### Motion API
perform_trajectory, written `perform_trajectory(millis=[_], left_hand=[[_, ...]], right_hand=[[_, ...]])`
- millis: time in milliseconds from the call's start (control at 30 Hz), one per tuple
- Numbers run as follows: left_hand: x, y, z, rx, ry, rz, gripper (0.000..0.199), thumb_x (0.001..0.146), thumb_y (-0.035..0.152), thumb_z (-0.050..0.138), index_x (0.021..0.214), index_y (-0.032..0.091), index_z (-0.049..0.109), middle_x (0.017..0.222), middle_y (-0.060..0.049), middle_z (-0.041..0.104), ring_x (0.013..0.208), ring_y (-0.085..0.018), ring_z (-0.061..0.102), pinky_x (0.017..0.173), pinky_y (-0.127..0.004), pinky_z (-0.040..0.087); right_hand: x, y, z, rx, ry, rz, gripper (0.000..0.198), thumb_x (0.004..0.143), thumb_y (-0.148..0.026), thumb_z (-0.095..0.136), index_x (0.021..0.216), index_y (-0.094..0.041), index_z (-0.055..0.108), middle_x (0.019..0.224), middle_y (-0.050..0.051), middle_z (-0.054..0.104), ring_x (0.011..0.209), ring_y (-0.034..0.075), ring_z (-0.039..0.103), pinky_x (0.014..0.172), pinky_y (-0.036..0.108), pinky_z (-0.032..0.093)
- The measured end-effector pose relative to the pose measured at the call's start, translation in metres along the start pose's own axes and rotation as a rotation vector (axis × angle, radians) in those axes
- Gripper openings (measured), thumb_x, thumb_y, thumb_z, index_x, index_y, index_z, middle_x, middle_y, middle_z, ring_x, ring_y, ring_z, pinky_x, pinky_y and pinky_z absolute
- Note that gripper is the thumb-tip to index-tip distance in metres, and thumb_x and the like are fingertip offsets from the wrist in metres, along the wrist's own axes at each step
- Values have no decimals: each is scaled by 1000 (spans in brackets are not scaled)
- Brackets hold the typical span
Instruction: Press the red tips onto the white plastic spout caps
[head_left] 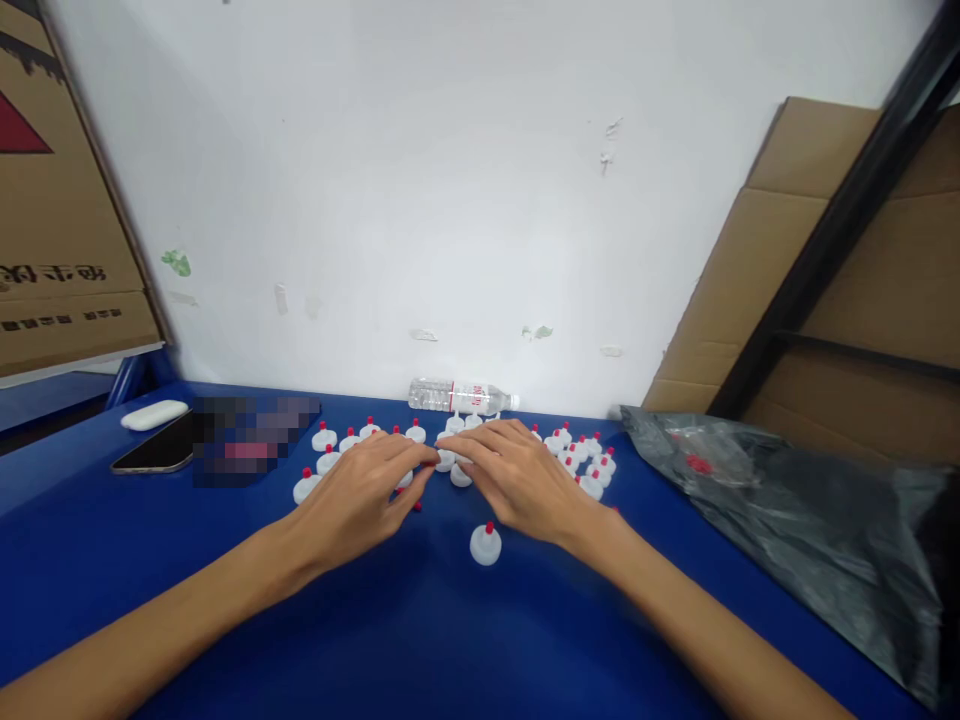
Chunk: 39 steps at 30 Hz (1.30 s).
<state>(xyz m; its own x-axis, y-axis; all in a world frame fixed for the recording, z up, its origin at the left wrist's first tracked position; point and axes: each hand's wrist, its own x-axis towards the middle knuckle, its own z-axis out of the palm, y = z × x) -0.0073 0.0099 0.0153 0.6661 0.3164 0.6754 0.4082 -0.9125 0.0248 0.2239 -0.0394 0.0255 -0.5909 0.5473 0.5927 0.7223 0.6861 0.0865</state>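
Left hand (366, 485) and right hand (521, 482) are being held close together over white caps (460, 476) at the centre of the frame.

Fingers are being bent inward on both hands; whether anything is being gripped by either cannot be told, since the fingertips are being overlapped with the caps behind. A red piece (417, 506) is being partly covered near the left thumb. Red-tipped caps are being seen in a left group (324, 440) and a right group (591, 486), with a lone cap (486, 547) standing at lower centre, all being supported by the blue table (420, 640). A bottle (472, 397) is being seen lying by the wall (450, 200), a phone (154, 448) at left, a dark bag (795, 530) at right.
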Motion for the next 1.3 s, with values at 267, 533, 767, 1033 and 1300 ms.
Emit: perform_trajectory(millis=[267,533,767,1033,1300], left_hand=[[-2,-2,-2,-18,50,-21,14,99,18,52,105,19,65,96,-4,74,84,-20,68,78,-33,49],[-1,-3,0,-28,59,-112,18,100,25,52,109,22,68,94,-1,77,78,-17,71,70,-27,52],[6,4,-4,-245,8,-305,16,97,30,59,105,24,72,94,2,78,76,-15,72,71,-24,54],[2,-4,4,-244,-21,-228,23,102,31,52,109,22,71,105,-3,77,93,-21,72,82,-31,54],[2,9,-3,-200,-83,-143,31,107,26,32,94,18,58,89,-4,62,81,-17,56,75,-29,45]], right_hand=[[-3,-8,2,54,38,48,56,99,-9,47,151,-28,36,133,7,63,121,21,58,102,42,53],[-4,-8,5,48,123,-2,41,101,-15,50,141,-23,49,127,8,68,117,21,62,101,41,54],[-4,-8,1,166,180,-12,34,101,-12,50,134,-19,52,126,8,68,120,18,60,105,38,51],[-4,-7,5,203,193,-28,40,100,-10,50,137,-24,48,126,5,68,122,16,59,103,36,53],[-4,-11,7,169,274,-57,41,96,-6,52,133,-24,52,124,5,70,121,17,61,103,37,54]])
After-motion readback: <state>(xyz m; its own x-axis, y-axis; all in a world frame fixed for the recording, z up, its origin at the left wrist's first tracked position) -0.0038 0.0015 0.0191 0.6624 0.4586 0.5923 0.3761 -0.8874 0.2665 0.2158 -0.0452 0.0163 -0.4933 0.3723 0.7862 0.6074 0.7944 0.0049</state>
